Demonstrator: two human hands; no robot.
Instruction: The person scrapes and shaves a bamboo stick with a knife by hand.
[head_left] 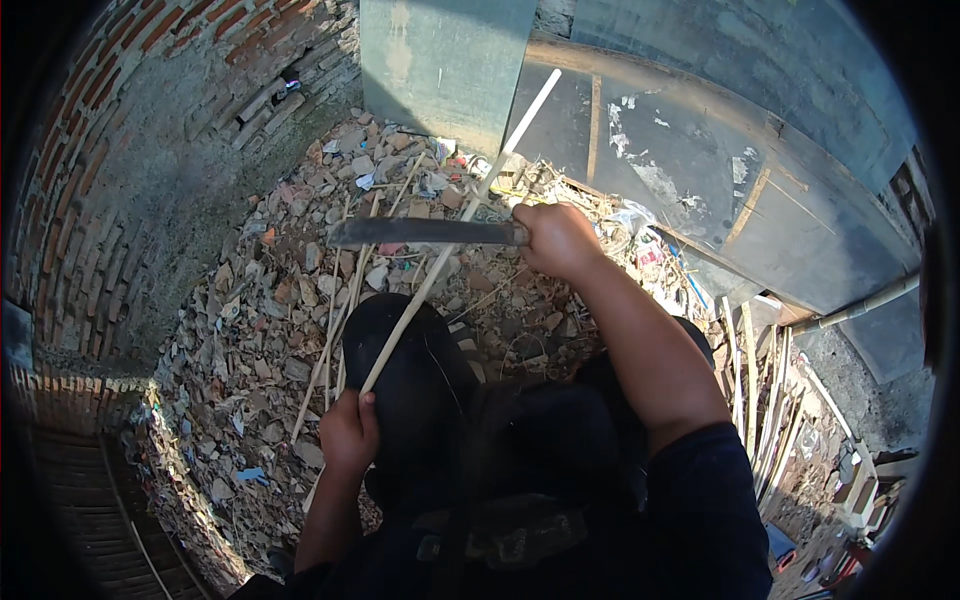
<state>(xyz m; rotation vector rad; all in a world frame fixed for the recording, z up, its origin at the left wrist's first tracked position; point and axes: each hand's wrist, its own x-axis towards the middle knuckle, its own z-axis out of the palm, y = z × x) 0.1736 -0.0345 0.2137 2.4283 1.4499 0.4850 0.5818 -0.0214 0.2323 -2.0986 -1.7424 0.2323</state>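
The fingers (368, 402) of your left hand (346, 437) are closed around the stick (431, 277), low down; to its right, your right hand (560, 238) is wrapped about the handle of the knife (410, 232). The blade crosses the stick, tip out to its left; you cannot tell whether the edge touches. The stick slants over your knee (430, 350). Thin poles (316, 385) lie just left of it; beyond them, rubble (250, 340) leaves room to the brick wall (180, 190).
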